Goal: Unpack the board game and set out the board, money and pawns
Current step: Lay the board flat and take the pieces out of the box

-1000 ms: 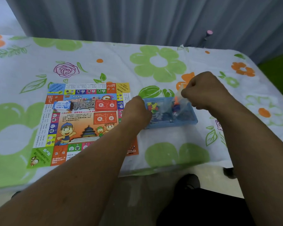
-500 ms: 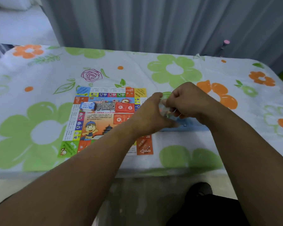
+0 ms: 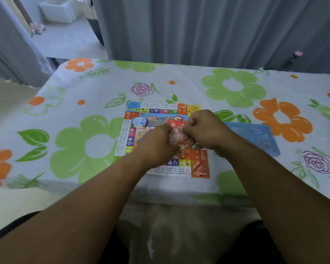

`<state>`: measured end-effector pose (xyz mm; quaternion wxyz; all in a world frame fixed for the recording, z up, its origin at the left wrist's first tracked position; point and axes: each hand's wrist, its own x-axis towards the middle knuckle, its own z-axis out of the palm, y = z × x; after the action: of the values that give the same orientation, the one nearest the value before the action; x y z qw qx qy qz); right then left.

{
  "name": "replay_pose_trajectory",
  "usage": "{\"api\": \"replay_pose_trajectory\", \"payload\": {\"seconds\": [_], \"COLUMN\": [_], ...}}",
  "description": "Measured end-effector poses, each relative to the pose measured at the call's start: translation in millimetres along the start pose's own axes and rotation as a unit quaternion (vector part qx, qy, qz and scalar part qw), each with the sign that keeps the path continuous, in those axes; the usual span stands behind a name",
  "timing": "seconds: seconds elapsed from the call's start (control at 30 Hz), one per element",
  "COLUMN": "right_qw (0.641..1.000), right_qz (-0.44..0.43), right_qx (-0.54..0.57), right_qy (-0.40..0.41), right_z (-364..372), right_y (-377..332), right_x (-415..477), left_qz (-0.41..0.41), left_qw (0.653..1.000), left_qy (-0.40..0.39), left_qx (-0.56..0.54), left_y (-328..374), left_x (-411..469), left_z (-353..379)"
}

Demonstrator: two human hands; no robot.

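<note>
The colourful game board (image 3: 161, 111) lies flat on the flowered tablecloth near the table's front edge. A small blue-white stack of play money (image 3: 139, 121) rests on the board's upper left. Over the board's middle, my left hand (image 3: 157, 143) and my right hand (image 3: 203, 128) both pinch a small clear plastic bag (image 3: 176, 137) between them. What the bag contains is blurred. The blue game box (image 3: 255, 134) lies to the right of the board, partly behind my right forearm.
The table (image 3: 236, 86) is covered with a white cloth printed with green and orange flowers. Grey curtains hang behind it. The table's front edge runs just below the board, and its left edge drops to the floor.
Both hands carried the small clear bag left from above the blue box to over the board. The camera view shifted left as well.
</note>
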<state>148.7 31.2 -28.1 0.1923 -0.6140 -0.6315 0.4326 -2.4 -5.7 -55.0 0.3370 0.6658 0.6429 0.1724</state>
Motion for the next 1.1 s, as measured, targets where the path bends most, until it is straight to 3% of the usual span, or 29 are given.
{"api": "replay_pose_trajectory", "payload": {"seconds": [0.17, 0.27, 0.47, 0.63, 1.1], "right_qw": [0.985, 0.976, 0.965, 0.964, 0.971], "right_qz": [0.082, 0.131, 0.198, 0.22, 0.195], "right_qx": [0.077, 0.086, 0.097, 0.093, 0.05], "right_qy": [-0.13, -0.154, -0.145, -0.114, -0.129], "right_z": [26, 40, 57, 60, 50], "right_y": [13, 22, 36, 47, 46], "right_x": [4, 11, 22, 25, 16], "left_qz": [-0.02, -0.032, -0.027, -0.017, -0.003], "left_qw": [0.994, 0.986, 0.969, 0.971, 0.963], "left_qy": [-0.046, -0.067, -0.086, -0.074, -0.071], "left_qx": [0.093, 0.149, 0.228, 0.228, 0.261], "left_y": [-25, -35, -40, -29, -21], "left_x": [-6, -7, -2, 3, 2], "left_z": [-13, -10, 3, -1, -8]}}
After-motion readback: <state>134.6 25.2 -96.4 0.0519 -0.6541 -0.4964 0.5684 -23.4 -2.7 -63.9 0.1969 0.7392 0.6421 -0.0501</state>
